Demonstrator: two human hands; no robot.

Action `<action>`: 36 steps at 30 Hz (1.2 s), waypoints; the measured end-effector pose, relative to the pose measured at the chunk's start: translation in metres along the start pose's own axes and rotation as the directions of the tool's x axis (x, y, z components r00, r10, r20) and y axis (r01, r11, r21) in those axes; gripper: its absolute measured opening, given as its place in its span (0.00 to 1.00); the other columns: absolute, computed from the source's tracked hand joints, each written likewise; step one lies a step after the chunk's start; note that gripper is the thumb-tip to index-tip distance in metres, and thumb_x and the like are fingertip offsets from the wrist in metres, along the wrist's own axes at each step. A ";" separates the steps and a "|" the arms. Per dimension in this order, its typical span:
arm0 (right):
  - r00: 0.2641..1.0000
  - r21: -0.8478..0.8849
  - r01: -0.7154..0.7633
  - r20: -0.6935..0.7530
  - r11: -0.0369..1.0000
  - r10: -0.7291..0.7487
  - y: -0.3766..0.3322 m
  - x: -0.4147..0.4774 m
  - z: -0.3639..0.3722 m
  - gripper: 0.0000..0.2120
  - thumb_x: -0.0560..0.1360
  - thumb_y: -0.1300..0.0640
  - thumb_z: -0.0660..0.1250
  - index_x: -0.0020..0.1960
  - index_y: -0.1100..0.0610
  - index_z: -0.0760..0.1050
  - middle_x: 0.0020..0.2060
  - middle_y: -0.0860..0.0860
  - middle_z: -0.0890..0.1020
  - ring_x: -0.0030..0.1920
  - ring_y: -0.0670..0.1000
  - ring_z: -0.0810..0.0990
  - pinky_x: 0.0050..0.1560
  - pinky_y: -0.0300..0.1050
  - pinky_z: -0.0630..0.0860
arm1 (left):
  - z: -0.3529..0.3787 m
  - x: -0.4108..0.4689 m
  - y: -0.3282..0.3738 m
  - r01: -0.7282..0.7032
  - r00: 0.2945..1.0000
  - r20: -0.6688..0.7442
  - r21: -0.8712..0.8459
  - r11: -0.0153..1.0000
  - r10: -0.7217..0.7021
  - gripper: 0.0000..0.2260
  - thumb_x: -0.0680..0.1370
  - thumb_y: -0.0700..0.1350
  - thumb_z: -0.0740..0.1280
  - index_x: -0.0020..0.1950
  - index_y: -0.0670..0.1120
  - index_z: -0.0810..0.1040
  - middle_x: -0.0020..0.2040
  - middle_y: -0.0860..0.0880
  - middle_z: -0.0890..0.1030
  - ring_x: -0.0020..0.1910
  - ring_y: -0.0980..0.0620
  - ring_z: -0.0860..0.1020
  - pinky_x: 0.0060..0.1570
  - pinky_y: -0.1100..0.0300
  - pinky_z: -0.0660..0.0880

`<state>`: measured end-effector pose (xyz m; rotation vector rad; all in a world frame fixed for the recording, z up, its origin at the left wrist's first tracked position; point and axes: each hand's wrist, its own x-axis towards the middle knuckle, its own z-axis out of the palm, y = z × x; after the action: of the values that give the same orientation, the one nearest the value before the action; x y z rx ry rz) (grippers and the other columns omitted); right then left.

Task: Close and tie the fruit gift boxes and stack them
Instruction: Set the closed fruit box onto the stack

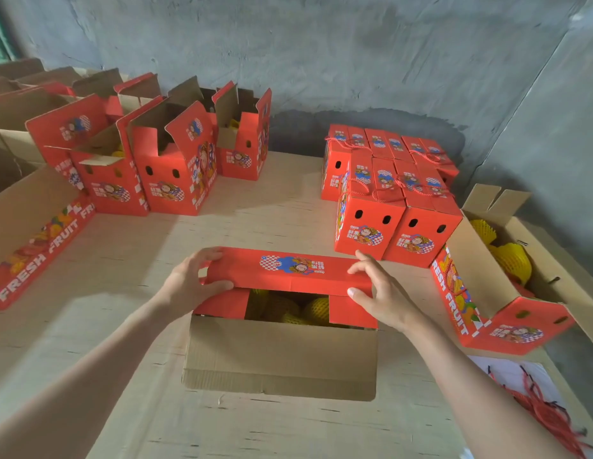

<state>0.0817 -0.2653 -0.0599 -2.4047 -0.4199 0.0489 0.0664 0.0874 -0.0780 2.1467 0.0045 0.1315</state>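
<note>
A pale wooden table (272,210) fills most of the view, set against a grey wall (354,54). On its far left stands a cluster of open red boxes (169,173) with their flaps up. On the far right is a block of closed red boxes (388,200) packed side by side, with red cord handles on top. A larger box (487,293) lies open at the right edge, holding yellow netted fruit.

The gift box (282,356) being worked on sits at the near middle of the table. Its near flap hangs open toward the camera, showing brown cardboard. Its two short side flaps are folded in.

The left hand (189,283) grips the left end of the far red flap (288,271), fingers curled over the top and thumb beneath. The right hand (378,293) pinches the right end the same way, fingers on top and thumb at the lower edge. The flap is tilted over the opening, only partly covering it.

Netted fruit (316,309) shows in the gap below. Loose red cords (537,402) lie on white sheeting at the near right.
</note>
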 end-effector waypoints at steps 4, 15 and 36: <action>0.990 -0.054 0.028 0.139 0.998 -0.020 0.006 0.003 0.000 0.25 0.80 0.52 0.61 0.74 0.39 0.59 0.77 0.39 0.46 0.75 0.38 0.42 0.72 0.41 0.48 | -0.012 0.018 0.006 -0.069 0.990 0.132 0.221 0.973 0.040 0.31 0.67 0.47 0.78 0.66 0.44 0.70 0.68 0.49 0.67 0.63 0.53 0.67 0.58 0.59 0.67; 0.989 -0.072 0.051 0.142 0.996 -0.041 0.009 0.010 -0.003 0.24 0.80 0.52 0.61 0.68 0.30 0.58 0.76 0.41 0.50 0.75 0.40 0.45 0.73 0.44 0.48 | -0.014 0.035 0.006 -0.089 0.933 0.359 0.145 0.985 0.031 0.28 0.74 0.47 0.71 0.71 0.58 0.66 0.69 0.55 0.65 0.64 0.54 0.67 0.57 0.61 0.67; 0.984 0.004 0.029 0.175 1.000 -0.029 0.004 0.007 -0.004 0.24 0.81 0.57 0.60 0.68 0.34 0.61 0.76 0.42 0.51 0.75 0.40 0.46 0.74 0.45 0.53 | -0.003 0.025 0.008 -0.053 0.908 0.418 0.166 0.985 -0.022 0.20 0.80 0.53 0.57 0.70 0.66 0.57 0.72 0.54 0.52 0.65 0.52 0.60 0.53 0.67 0.71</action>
<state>0.0905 -0.2686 -0.0588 -2.4012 -0.5355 0.2488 0.0907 0.0873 -0.0670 2.3102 -0.2602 -0.3360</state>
